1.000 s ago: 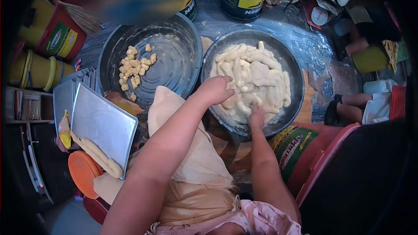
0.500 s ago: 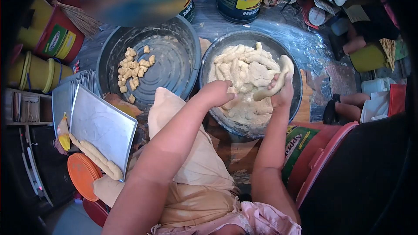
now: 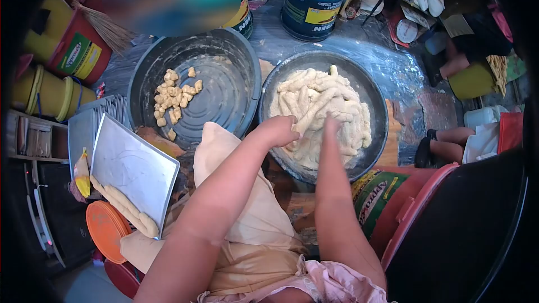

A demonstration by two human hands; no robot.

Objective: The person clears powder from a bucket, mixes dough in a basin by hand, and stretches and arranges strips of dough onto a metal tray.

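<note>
My left hand [image 3: 277, 131] is closed round the near end of a floured dough rope [image 3: 312, 111] at the left side of a dark round basin [image 3: 382, 129]. That rope slants up and right across a heap of floured dough strips [image 3: 351, 104]. My right hand [image 3: 332, 125] reaches into the middle of the heap; its fingers are mostly hidden among dough and flour. A second, larger dark basin [image 3: 140, 78] stands to the left, with small cut dough pieces [image 3: 174, 98] at its left side.
A metal tray [image 3: 135, 163] leans at the left, with long dough rolls [image 3: 124, 209] along its lower edge. A red bucket [image 3: 393, 202] sits close by my right arm. A paint bucket [image 3: 312, 5] stands behind the basins. Another person's legs [image 3: 452, 140] show at right.
My right hand has moved left and down into the heap, and the dough rope it held no longer hangs from it. A rope now stretches from my left hand across the heap.
</note>
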